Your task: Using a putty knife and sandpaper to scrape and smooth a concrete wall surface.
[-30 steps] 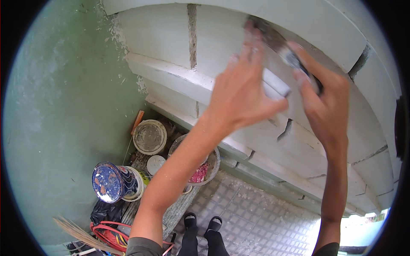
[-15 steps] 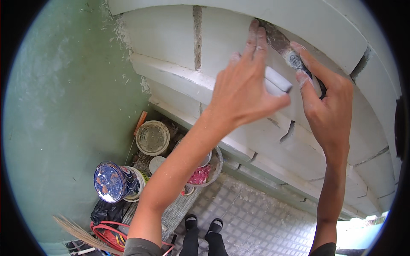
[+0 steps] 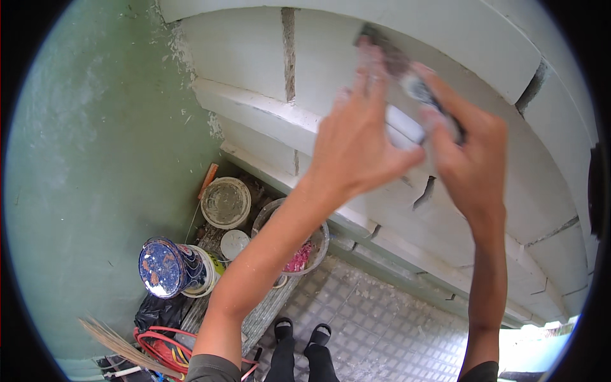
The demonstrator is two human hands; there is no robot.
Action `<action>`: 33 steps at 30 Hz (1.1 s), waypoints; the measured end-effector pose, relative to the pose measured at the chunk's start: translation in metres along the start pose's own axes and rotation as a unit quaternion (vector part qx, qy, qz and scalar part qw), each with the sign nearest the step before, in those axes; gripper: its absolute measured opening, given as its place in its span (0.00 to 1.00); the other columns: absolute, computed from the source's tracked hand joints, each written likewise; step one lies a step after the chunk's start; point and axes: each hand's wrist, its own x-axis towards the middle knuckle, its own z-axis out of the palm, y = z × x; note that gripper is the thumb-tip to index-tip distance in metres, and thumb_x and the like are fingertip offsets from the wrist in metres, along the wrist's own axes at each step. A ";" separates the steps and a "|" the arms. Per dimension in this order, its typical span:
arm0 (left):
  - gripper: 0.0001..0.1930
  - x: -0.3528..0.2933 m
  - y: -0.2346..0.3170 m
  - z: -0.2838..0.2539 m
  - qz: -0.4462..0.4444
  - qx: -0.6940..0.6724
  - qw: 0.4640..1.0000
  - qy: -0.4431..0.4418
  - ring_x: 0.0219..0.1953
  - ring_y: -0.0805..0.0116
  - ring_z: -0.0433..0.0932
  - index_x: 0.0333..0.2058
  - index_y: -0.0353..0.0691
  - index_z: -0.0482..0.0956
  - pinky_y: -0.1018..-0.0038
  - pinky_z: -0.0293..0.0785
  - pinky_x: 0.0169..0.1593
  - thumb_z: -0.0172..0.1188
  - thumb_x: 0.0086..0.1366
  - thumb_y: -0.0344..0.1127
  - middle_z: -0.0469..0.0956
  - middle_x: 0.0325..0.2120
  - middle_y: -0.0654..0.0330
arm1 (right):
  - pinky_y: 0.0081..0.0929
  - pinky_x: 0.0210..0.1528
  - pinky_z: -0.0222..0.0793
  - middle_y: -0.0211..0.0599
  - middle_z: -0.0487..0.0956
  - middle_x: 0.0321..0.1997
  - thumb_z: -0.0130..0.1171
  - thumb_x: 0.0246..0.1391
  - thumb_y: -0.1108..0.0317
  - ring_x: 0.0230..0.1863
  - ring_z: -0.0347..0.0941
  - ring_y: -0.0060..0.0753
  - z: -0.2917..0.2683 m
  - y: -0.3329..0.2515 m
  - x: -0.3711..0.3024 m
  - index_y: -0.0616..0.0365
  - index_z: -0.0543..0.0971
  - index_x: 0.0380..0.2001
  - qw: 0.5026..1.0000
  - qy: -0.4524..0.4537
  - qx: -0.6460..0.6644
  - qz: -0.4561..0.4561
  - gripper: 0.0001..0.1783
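A putty knife (image 3: 396,60) with a worn metal blade and a dark handle is gripped by my right hand (image 3: 474,149). Its blade lies against the white wall panel (image 3: 331,57), just under the curved ledge. With its first fingers stretched out, my left hand (image 3: 353,137) presses on the blade near the tip. A white piece with rounded edges (image 3: 402,124) sits between the left thumb and palm, seemingly held there; most of it is hidden and its kind cannot be made out. Both hands and the blade are slightly blurred.
Open vertical joints (image 3: 288,57) split the stepped panels. Below left stand a bucket of grey paste (image 3: 226,202), a blue-lidded paint pail (image 3: 162,267) and a basin (image 3: 323,245) with pink material. Red hose (image 3: 149,344) and broom bristles (image 3: 114,344) lie lower left, beside a plank bench (image 3: 270,312).
Both hands have shifted a little left together, carrying the putty knife along under the curved ledge. The white piece has moved with my left hand.
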 end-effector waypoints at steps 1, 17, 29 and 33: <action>0.59 -0.005 0.009 -0.002 0.014 -0.001 0.999 -0.038 0.50 0.26 0.75 0.71 0.25 0.53 0.49 0.81 0.48 0.68 0.43 0.50 0.49 0.74 0.37 | 0.27 0.31 0.66 0.43 0.87 0.36 0.57 0.57 0.74 0.25 0.65 0.22 -0.007 0.003 -0.010 0.56 0.81 0.59 1.000 -0.001 0.008 -0.001 0.25; 0.55 -0.006 0.034 0.012 0.033 -0.031 0.997 -0.057 0.45 0.32 0.76 0.70 0.25 0.57 0.52 0.82 0.43 0.67 0.44 0.48 0.51 0.74 0.39 | 0.35 0.24 0.58 0.51 0.77 0.23 0.59 0.55 0.74 0.17 0.59 0.32 -0.025 0.027 -0.022 0.54 0.83 0.56 0.988 0.106 -0.058 -0.093 0.23; 0.54 0.000 0.026 0.008 0.001 -0.019 1.000 -0.010 0.52 0.31 0.75 0.69 0.25 0.58 0.50 0.80 0.51 0.67 0.47 0.50 0.53 0.73 0.38 | 0.26 0.36 0.71 0.47 0.87 0.35 0.57 0.57 0.75 0.27 0.75 0.29 -0.012 0.010 0.001 0.56 0.83 0.57 0.995 0.037 -0.095 -0.022 0.24; 0.55 -0.007 0.042 0.019 -0.007 -0.060 0.998 -0.012 0.51 0.30 0.75 0.70 0.25 0.56 0.48 0.80 0.50 0.67 0.47 0.50 0.54 0.73 0.38 | 0.26 0.51 0.71 0.53 0.86 0.45 0.56 0.59 0.74 0.39 0.74 0.28 -0.033 0.040 -0.026 0.58 0.80 0.60 0.996 0.054 -0.043 -0.049 0.24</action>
